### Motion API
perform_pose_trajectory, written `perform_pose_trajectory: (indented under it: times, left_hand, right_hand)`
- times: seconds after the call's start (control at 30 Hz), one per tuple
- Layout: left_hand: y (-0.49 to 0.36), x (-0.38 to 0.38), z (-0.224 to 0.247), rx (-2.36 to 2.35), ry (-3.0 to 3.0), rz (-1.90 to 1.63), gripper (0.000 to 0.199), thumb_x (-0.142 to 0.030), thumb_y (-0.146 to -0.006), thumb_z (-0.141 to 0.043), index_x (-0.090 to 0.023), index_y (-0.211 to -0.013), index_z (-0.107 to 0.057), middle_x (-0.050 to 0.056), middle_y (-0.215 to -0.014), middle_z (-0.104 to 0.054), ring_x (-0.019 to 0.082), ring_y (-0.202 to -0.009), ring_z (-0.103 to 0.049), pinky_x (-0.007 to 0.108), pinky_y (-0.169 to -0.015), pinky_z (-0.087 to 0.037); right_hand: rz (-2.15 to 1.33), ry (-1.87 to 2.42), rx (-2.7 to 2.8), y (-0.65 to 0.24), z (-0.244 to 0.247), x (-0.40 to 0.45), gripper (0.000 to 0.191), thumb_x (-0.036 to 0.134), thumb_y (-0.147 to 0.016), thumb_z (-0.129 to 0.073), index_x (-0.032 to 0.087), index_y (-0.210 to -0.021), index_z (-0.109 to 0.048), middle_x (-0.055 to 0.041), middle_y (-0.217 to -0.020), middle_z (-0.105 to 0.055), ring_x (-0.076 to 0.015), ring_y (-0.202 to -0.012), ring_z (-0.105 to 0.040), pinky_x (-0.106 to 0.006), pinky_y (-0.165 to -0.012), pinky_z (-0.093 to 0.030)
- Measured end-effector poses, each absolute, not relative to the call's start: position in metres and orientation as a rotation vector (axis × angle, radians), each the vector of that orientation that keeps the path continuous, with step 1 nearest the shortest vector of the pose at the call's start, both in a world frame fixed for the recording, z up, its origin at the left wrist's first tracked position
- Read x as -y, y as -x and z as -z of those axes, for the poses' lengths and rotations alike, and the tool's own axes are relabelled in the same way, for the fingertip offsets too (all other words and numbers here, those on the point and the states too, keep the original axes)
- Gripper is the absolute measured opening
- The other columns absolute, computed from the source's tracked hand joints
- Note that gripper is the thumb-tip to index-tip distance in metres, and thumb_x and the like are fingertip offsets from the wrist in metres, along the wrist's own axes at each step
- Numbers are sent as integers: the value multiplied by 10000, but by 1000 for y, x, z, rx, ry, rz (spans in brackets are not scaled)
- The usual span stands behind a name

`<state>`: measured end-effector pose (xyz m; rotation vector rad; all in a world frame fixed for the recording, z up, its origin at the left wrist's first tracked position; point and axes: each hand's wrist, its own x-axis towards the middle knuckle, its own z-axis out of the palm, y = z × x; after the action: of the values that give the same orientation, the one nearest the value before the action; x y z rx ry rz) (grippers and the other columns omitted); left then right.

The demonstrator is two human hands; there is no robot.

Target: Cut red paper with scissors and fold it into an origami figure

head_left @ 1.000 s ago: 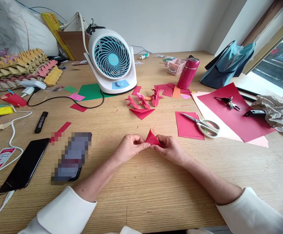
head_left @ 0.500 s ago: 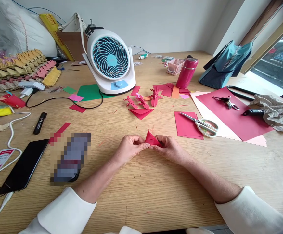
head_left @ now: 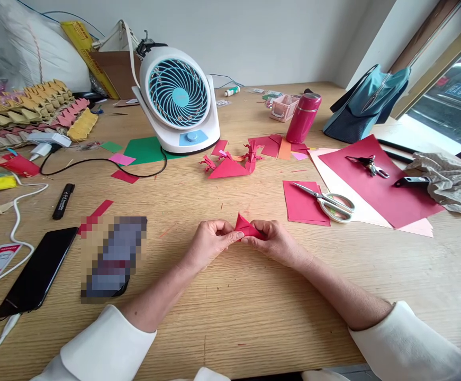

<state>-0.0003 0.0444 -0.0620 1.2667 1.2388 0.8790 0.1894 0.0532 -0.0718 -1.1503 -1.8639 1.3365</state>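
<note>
Folding appears in hand: the left hand (head_left: 208, 244) and right hand (head_left: 280, 243) both pinch the small red paper (head_left: 245, 228) over the worktop (head_left: 246, 323), and pressing another crease would call for aligned layers.

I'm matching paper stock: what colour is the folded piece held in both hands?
The folded paper is red; the head view shows it best.
</note>
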Motion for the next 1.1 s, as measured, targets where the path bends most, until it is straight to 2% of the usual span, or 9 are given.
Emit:
perform_pose_trajectory:
  times: [0.23, 0.47, 0.67, 0.87, 1.1]
  left_hand:
    - [0, -45, 62, -1212, -1191, -800, 319, -417, -684, -771, -115, -744, -688, 49, -722, -674, 107, -614, -533, 212, -522, -400]
    - [-1, -44, 64, -1232, -1202, -898, 330, -414, -657, -785, -128, -610, -626, 5, -601, -606, 82, -548, -476, 208, -507, -389]
    - [0, -44, 62, -1225, -1187, -849, 320, -409, -654, -789, -111, -690, -679, 41, -672, -656, 107, -600, -531, 216, -519, -416]
    - [-1, -44, 61, -1213, -1200, -925, 317, -399, -660, -788, -108, -644, -664, 18, -617, -619, 86, -560, -488, 215, -519, -411]
    - [0, -45, 61, -1191, -1127, -912, 274, -363, -630, -819, -123, -643, -687, 16, -624, -642, 88, -563, -503, 211, -517, -402]
  right_hand:
    - [-1340, 1163, 1887, -189, 67, -52, 368, 472, -808, -649, 165, -669, -501, 51, -589, -377, -81, -545, -303, -226, -487, -243]
    - [-1425, 1142, 1795, -190, 70, -52, 380, 490, -791, -665, 165, -670, -510, 54, -578, -396, -78, -532, -321, -226, -482, -251]
    - [-1424, 1129, 1850, -191, 70, -52, 359, 475, -798, -668, 154, -688, -552, 58, -577, -381, -74, -527, -300, -222, -481, -251]
    - [-1467, 1126, 1782, -190, 73, -52, 385, 520, -789, -664, 147, -725, -590, 45, -585, -416, -88, -536, -347, -230, -490, -277]
    - [-1439, 1067, 1849, -191, 68, -51, 387, 513, -809, -651, 152, -697, -567, 50, -585, -395, -79, -532, -307, -227, -489, -256]
